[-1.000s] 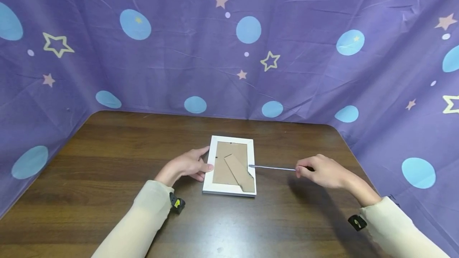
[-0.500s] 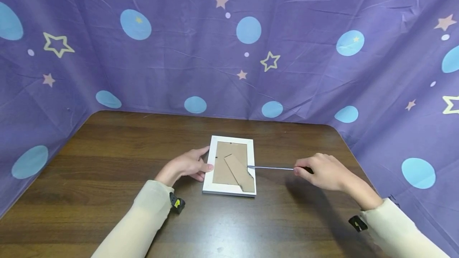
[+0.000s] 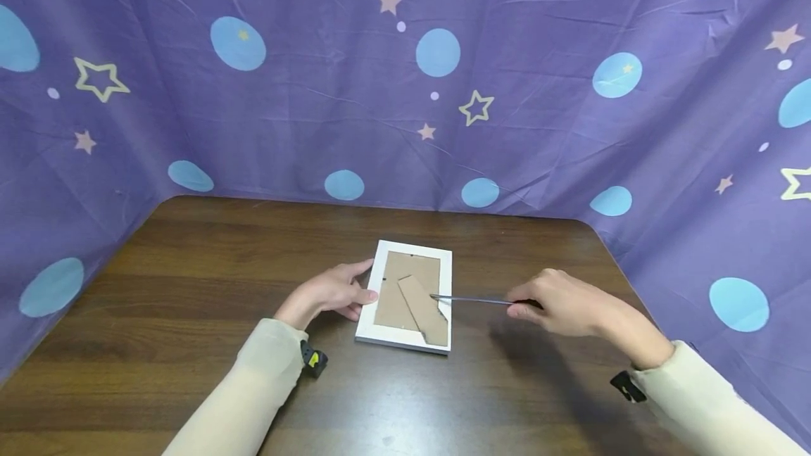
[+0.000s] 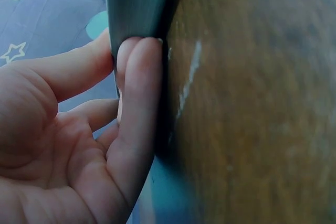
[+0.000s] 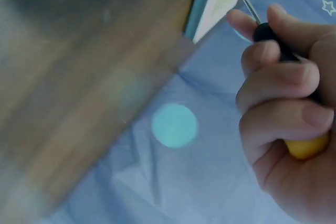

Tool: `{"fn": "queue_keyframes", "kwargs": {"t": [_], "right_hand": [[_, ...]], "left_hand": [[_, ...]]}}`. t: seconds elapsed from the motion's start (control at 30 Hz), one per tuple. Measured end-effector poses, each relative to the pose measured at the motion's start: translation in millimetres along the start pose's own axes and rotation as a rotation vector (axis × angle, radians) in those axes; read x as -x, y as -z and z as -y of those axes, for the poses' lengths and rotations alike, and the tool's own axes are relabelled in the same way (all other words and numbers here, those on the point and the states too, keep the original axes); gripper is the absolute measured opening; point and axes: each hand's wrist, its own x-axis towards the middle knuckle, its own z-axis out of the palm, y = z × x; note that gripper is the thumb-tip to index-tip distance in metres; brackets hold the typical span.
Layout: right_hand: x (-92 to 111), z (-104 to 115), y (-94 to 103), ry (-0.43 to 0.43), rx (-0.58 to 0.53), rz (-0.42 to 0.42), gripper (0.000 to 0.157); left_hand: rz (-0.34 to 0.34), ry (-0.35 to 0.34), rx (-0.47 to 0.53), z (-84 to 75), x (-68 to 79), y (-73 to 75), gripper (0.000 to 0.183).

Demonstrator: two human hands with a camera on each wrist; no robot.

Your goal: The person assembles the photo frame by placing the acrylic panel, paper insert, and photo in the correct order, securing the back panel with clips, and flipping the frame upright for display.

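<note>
A white picture frame [image 3: 405, 340] lies face down on the table, its brown backing board [image 3: 391, 308] and slanted easel stand [image 3: 415, 294] showing. My left hand [image 3: 329, 292] grips the frame's left side, thumb on the white border and fingers along the outer edge. In my right hand [image 3: 560, 303] is a screwdriver [image 3: 475, 299], held by its black and yellow handle [image 5: 307, 148]. Its thin metal shaft crosses the right border, and the tip lies at the stand's right edge. Whether the tip touches or sits under the board cannot be told.
The brown wooden table [image 3: 241, 287] has rounded far corners. A purple curtain [image 3: 538, 90] with blue dots and stars encloses the back and sides. Black straps [image 3: 313, 359] sit at both wrists, by cream sleeves [image 3: 218, 400].
My right hand has moved left, bringing the screwdriver tip from the right border inward over the stand. The frame has turned slightly clockwise; my left hand keeps its hold.
</note>
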Motion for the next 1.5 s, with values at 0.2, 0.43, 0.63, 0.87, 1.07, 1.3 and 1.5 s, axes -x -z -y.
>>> {"fn": "queue_keyframes", "kwargs": {"t": [0.2,0.43,0.63,0.87,1.07,1.3,1.5], "right_hand": [[6,1,12.9,-0.126,0.004,0.028,0.032],[17,3,14.9,-0.124,0.014,0.033,0.02],[15,6,10.5,-0.149,0.042,0.048,0.014],[15,7,7.5,-0.143,0.049,0.044,0.015],[14,6,6.2,-0.091,0.067,0.011,0.017],[5,4,7.8,-0.009,0.06,0.002,0.028],[-3,6,14.7,0.008,0.058,0.027,0.036]], "left_hand": [[-0.004,0.004,-0.013,-2.7,-0.1,-3.6,0.082],[-0.018,0.024,-0.029,-4.1,1.4,-4.7,0.083],[-0.024,0.04,-0.021,-2.3,4.2,-5.4,0.084],[-0.019,0.03,-0.019,-1.6,3.8,-5.7,0.084],[-0.016,0.024,-0.008,-2.8,2.7,-4.9,0.084],[-0.024,0.025,-0.007,-2.2,3.5,-3.3,0.084],[-0.023,0.023,-0.016,-1.1,2.6,-1.8,0.084]]}}
